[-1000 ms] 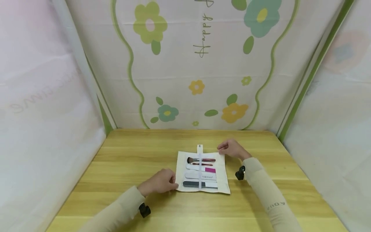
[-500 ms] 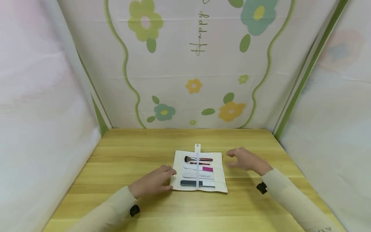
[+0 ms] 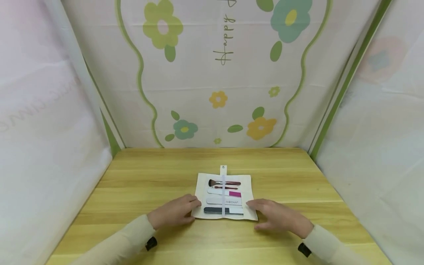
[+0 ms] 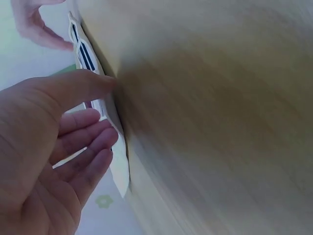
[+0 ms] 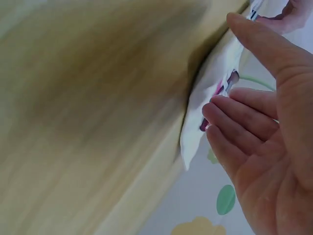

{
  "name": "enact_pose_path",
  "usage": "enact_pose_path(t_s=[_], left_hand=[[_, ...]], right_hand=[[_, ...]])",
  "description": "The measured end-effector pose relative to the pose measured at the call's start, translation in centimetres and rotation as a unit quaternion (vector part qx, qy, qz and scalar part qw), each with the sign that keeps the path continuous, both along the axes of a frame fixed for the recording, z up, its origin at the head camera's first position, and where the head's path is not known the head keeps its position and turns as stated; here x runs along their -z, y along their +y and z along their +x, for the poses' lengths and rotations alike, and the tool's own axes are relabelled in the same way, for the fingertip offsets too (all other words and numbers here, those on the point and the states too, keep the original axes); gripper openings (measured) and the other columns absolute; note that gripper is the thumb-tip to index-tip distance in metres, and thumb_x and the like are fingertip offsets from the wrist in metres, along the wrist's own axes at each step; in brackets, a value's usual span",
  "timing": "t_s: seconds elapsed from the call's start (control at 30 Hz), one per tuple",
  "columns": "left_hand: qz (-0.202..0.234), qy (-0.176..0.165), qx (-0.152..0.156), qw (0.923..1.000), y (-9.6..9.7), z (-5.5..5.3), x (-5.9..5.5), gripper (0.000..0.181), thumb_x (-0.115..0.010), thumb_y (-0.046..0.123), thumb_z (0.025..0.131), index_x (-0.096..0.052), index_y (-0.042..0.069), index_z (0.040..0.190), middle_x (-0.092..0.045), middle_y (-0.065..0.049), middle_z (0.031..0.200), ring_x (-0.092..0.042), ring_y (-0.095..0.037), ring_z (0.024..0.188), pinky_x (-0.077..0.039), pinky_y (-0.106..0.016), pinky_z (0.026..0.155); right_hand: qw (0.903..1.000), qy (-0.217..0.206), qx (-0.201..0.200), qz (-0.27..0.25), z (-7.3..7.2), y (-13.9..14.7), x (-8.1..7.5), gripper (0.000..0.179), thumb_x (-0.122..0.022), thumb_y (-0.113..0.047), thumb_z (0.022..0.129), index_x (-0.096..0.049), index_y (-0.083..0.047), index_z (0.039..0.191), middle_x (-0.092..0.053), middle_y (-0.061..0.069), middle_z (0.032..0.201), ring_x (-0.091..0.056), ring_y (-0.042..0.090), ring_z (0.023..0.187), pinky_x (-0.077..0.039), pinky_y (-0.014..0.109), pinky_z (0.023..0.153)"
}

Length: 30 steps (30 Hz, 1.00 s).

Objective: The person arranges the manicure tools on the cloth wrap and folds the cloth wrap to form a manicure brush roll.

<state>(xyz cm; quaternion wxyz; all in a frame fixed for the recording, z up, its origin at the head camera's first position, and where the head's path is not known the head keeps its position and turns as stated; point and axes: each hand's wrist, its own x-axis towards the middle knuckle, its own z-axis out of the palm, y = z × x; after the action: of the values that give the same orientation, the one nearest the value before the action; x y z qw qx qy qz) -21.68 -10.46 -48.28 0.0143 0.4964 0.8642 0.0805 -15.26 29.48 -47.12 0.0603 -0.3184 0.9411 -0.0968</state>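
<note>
An unrolled cream cloth tool roll (image 3: 246,184) lies flat on the table, its snap tab (image 3: 223,170) pointing away from me. Under its clear elastic band sit a makeup brush (image 3: 233,183), a thin red-handled brush (image 3: 230,188), a white nail file with a pink end (image 3: 234,194), a white file (image 3: 215,201) and a dark file (image 3: 213,210). At the roll's left edge my left hand (image 3: 175,212) has its fingers loosely bent, thumb apart. My right hand (image 3: 278,216) is at the lower right edge, fingertips over the cloth and thumb apart.
The wooden table (image 3: 149,173) extends around the roll. A floral-printed cloth wall (image 3: 188,73) rises behind it, with similar cloth walls at left and right. Black wrist cameras (image 3: 151,243) sit under the sleeves.
My right hand has let go of the roll's far right corner and come down to its lower right edge. My left hand's fingers have loosened from their grip on the near left corner.
</note>
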Motion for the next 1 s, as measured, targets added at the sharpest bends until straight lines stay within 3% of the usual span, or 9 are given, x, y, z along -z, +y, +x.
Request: enact_pose_path(t_s=[0.13, 0.27, 0.4, 0.53, 0.67, 0.8, 0.93, 1.0], left_hand=[[0.02, -0.03, 0.003, 0.9994, -0.2, -0.6, 0.3, 0.029, -0.07, 0.019, 0.103, -0.067, 0.008, 0.129, -0.07, -0.003, 0.124, -0.063, -0.011, 0.11, -0.057, -0.03, 0.098], [0.068, -0.077, 0.008, 0.9947, -0.5, -1.3, 0.6, 0.017, -0.06, 0.014, 0.108, -0.072, 0.011, 0.12, -0.074, 0.001, 0.116, -0.065, -0.006, 0.104, -0.058, -0.029, 0.094], [0.108, -0.109, 0.006, 0.9882, -0.8, -1.9, 0.5, 0.018, -0.057, 0.013, 0.11, -0.074, 0.011, 0.115, -0.076, 0.002, 0.111, -0.066, -0.002, 0.099, -0.059, -0.027, 0.089], [0.127, -0.15, -0.02, 0.9803, -1.0, -2.5, 0.7, 0.02, -0.055, 0.016, 0.111, -0.074, 0.011, 0.115, -0.075, 0.0, 0.101, -0.061, 0.001, 0.088, -0.057, -0.024, 0.081], [0.152, -0.214, -0.057, 0.9631, -1.2, -3.2, 1.0, 0.021, -0.052, 0.02, 0.112, -0.072, 0.012, 0.11, -0.065, -0.002, 0.084, -0.05, 0.0, 0.072, -0.049, -0.021, 0.068], [0.185, -0.261, -0.085, 0.9435, -1.2, -4.0, 1.2, 0.022, -0.051, 0.023, 0.113, -0.07, 0.013, 0.107, -0.06, -0.003, 0.081, -0.049, -0.003, 0.07, -0.046, -0.022, 0.065], [0.217, -0.301, -0.113, 0.9216, -1.0, -4.7, 1.3, 0.024, -0.05, 0.024, 0.114, -0.07, 0.012, 0.106, -0.066, -0.007, 0.091, -0.054, -0.013, 0.078, -0.047, -0.024, 0.067], [0.23, -0.316, -0.126, 0.9118, -0.7, -5.1, 1.4, 0.026, -0.049, 0.023, 0.114, -0.07, 0.01, 0.105, -0.068, -0.009, 0.095, -0.057, -0.018, 0.083, -0.048, -0.026, 0.071]], right_hand=[[0.9999, 0.011, 0.006, 0.001, 0.0, -0.1, 0.6, 0.061, -0.078, -0.031, 0.096, -0.058, -0.002, 0.146, -0.065, 0.017, 0.145, -0.066, 0.034, 0.13, -0.055, 0.049, 0.106], [0.9998, 0.017, 0.0, -0.012, -0.6, 0.1, 0.6, 0.049, -0.076, -0.025, 0.098, -0.064, 0.0, 0.139, -0.069, 0.016, 0.139, -0.069, 0.031, 0.126, -0.058, 0.045, 0.103], [0.9998, 0.003, -0.003, -0.021, -1.1, 0.4, 0.5, 0.054, -0.08, -0.032, 0.095, -0.067, -0.001, 0.137, -0.071, 0.014, 0.137, -0.07, 0.03, 0.124, -0.058, 0.045, 0.102], [0.9996, -0.008, -0.014, -0.023, -1.4, 0.4, 0.5, 0.058, -0.081, -0.038, 0.093, -0.067, 0.0, 0.136, -0.071, 0.014, 0.137, -0.07, 0.029, 0.124, -0.058, 0.043, 0.102], [0.9992, -0.002, -0.013, -0.038, -1.8, 0.5, 0.4, 0.048, -0.077, -0.032, 0.098, -0.069, -0.001, 0.133, -0.074, 0.014, 0.132, -0.072, 0.026, 0.12, -0.059, 0.042, 0.1], [0.9945, -0.027, 0.001, -0.101, -2.8, 1.0, 0.4, 0.035, -0.07, -0.026, 0.103, -0.072, -0.001, 0.129, -0.077, 0.011, 0.125, -0.074, 0.021, 0.113, -0.061, 0.039, 0.095], [0.98, -0.077, 0.033, -0.181, -4.0, 1.8, 0.5, 0.031, -0.065, -0.029, 0.106, -0.076, -0.005, 0.124, -0.079, 0.005, 0.115, -0.075, 0.011, 0.101, -0.062, 0.031, 0.087], [0.9681, -0.108, 0.063, -0.217, -4.6, 2.1, 0.7, 0.032, -0.065, -0.032, 0.107, -0.076, -0.007, 0.123, -0.079, 0.003, 0.111, -0.072, 0.008, 0.094, -0.061, 0.027, 0.081]])
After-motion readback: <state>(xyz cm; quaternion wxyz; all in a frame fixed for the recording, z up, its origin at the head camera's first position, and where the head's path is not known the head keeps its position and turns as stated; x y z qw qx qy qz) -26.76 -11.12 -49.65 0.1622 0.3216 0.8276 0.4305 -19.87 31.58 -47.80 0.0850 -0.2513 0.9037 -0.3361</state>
